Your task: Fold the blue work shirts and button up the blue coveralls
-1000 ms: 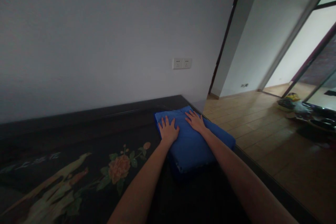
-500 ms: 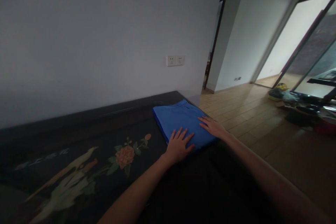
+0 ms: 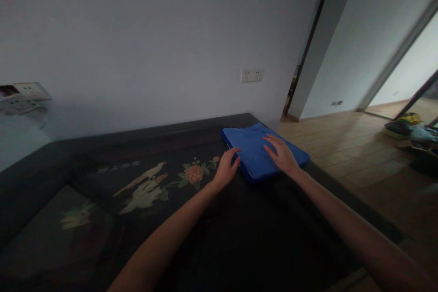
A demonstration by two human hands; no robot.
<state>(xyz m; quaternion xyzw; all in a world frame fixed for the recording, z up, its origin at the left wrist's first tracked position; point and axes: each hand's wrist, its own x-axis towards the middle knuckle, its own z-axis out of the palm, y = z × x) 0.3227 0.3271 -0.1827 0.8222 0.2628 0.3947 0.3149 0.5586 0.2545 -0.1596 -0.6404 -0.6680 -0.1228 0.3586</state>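
Note:
A folded blue cloth item (image 3: pixel 255 153), perhaps a garment, lies flat near the far right corner of a dark, glossy surface (image 3: pixel 219 228). At its left edge is my left hand (image 3: pixel 227 167), fingers apart and bent toward the fold; whether the fingertips touch it I cannot tell. My right hand (image 3: pixel 281 155) is over the right part of the cloth with its fingers spread, and nothing is held in it. The underside of the folded cloth is hidden.
The dark surface carries a picture of birds and a pink flower (image 3: pixel 193 174). Behind it rises a pale wall with sockets (image 3: pixel 252 75). To the right is a wooden floor (image 3: pixel 345 150), with bags and other items (image 3: pixel 410 127) farther off.
My view has swung left. My left hand has gone from lying on the cloth to its left edge. My right hand has lifted from its flat rest and bent its fingers.

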